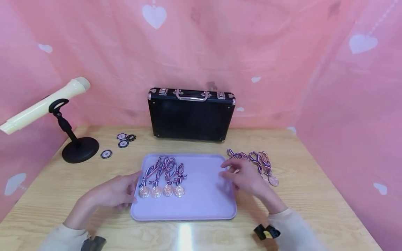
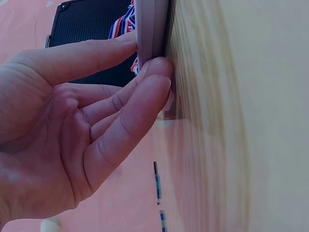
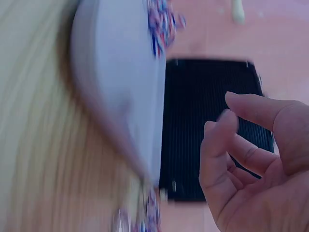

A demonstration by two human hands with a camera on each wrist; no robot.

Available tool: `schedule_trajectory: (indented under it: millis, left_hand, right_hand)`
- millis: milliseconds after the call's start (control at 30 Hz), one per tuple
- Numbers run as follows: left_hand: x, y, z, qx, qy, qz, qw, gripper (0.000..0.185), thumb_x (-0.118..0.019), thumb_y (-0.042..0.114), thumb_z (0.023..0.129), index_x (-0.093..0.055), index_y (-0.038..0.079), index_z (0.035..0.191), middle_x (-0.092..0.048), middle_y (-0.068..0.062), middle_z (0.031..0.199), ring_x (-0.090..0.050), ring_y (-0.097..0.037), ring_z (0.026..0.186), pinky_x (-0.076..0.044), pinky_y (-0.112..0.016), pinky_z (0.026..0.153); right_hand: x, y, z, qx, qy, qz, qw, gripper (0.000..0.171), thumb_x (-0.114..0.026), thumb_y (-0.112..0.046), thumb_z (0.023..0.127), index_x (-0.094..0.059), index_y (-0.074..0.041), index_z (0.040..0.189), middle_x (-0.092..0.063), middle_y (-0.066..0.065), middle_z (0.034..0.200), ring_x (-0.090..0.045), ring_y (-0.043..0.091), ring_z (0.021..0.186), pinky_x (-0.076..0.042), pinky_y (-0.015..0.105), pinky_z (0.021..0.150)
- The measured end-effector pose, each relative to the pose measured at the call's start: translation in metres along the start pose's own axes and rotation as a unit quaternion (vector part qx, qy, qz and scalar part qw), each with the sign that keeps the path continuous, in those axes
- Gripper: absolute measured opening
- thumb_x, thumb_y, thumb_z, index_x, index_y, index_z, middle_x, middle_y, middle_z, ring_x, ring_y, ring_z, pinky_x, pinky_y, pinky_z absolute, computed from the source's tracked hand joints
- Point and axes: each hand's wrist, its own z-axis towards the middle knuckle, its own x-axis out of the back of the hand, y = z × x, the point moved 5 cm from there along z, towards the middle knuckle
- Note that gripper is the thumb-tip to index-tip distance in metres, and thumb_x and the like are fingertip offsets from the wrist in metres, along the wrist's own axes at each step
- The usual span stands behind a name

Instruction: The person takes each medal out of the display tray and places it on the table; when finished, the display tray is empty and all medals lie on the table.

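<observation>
A lavender tray lies on the wooden table. Several round medals with striped red, white and blue ribbons are lined up on its left half. My left hand is at the tray's left edge; in the left wrist view its thumb meets the rim and the fingertips press in from below, pinching the edge. Above the tray's right side hovers my right hand, fingers loosely bent, nothing between them. More ribboned medals lie right of the tray, partly hidden behind that hand.
A black briefcase stands upright at the back against the pink curtain. On the left, a black stand holds a cream microphone, beside several poker chips.
</observation>
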Motion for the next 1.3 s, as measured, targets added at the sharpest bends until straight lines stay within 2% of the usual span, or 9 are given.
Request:
schedule_trajectory:
  millis: [267, 433, 567, 900, 1300]
  left_hand:
    - [0.0, -0.002, 0.002, 0.027, 0.0, -0.003, 0.9996, 0.091, -0.078, 0.004, 0.092, -0.025, 0.0, 0.166, -0.06, -0.008, 0.084, -0.061, -0.022, 0.062, -0.052, -0.032, 0.055]
    - [0.003, 0.0, 0.003, 0.012, 0.004, 0.007, 0.9999, 0.093, -0.078, 0.003, 0.092, -0.023, -0.003, 0.166, -0.06, -0.007, 0.084, -0.061, -0.021, 0.063, -0.057, -0.034, 0.056]
    - [0.002, -0.001, 0.002, 0.002, -0.001, 0.001, 1.0, 0.095, -0.079, 0.003, 0.091, -0.022, -0.005, 0.165, -0.06, -0.007, 0.083, -0.061, -0.021, 0.065, -0.06, -0.035, 0.056]
    - [0.001, 0.0, 0.002, 0.013, -0.004, 0.003, 0.9999, 0.094, -0.078, 0.003, 0.092, -0.022, -0.002, 0.166, -0.061, -0.008, 0.085, -0.062, -0.021, 0.065, -0.059, -0.035, 0.057]
    - [0.001, 0.001, 0.0, 0.023, -0.003, 0.015, 0.9996, 0.09, -0.077, 0.004, 0.093, -0.024, -0.001, 0.166, -0.06, -0.007, 0.085, -0.062, -0.021, 0.062, -0.055, -0.033, 0.057]
  right_hand:
    - [-0.06, -0.027, 0.01, 0.022, -0.035, 0.013, 0.999, 0.032, -0.08, -0.016, 0.092, -0.072, -0.001, 0.119, -0.07, 0.005, 0.08, -0.064, 0.017, 0.052, -0.053, 0.031, 0.051]
    - [-0.088, -0.036, 0.013, 0.03, -0.078, -0.002, 0.996, 0.028, -0.082, -0.017, 0.09, -0.074, -0.003, 0.113, -0.068, 0.003, 0.074, -0.063, 0.013, 0.048, -0.051, 0.028, 0.052]
    - [-0.105, -0.037, 0.014, 0.015, -0.094, -0.004, 0.995, 0.024, -0.083, -0.015, 0.088, -0.074, -0.005, 0.108, -0.065, 0.003, 0.071, -0.061, 0.011, 0.045, -0.05, 0.027, 0.053]
    - [-0.122, -0.036, 0.014, -0.002, -0.086, 0.001, 0.996, 0.027, -0.085, -0.013, 0.085, -0.073, -0.003, 0.107, -0.065, 0.002, 0.064, -0.059, 0.009, 0.04, -0.053, 0.027, 0.057]
    - [-0.129, -0.038, 0.017, -0.013, -0.059, -0.057, 0.997, 0.034, -0.091, -0.022, 0.079, -0.072, -0.008, 0.104, -0.062, 0.0, 0.061, -0.059, 0.01, 0.041, -0.05, 0.027, 0.061]
